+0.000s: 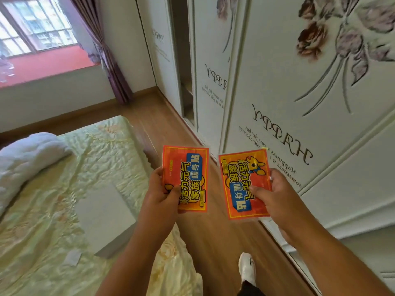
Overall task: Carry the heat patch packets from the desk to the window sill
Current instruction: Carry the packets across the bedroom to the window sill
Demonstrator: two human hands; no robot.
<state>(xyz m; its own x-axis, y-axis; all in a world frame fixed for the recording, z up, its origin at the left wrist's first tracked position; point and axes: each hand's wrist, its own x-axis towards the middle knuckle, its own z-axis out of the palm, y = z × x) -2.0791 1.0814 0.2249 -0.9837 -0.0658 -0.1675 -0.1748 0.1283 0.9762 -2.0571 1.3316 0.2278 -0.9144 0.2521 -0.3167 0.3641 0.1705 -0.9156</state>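
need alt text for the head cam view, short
A person's left hand and right hand each grip an orange heat patch packet, the left packet and right packet, above a wooden floor. A bed lies left, a wardrobe right, a red window sill ahead.

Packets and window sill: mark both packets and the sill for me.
left packet [188, 167], head view, upper printed face above the thumb
right packet [239, 167], head view, upper printed face
window sill [42, 67], head view, red top surface
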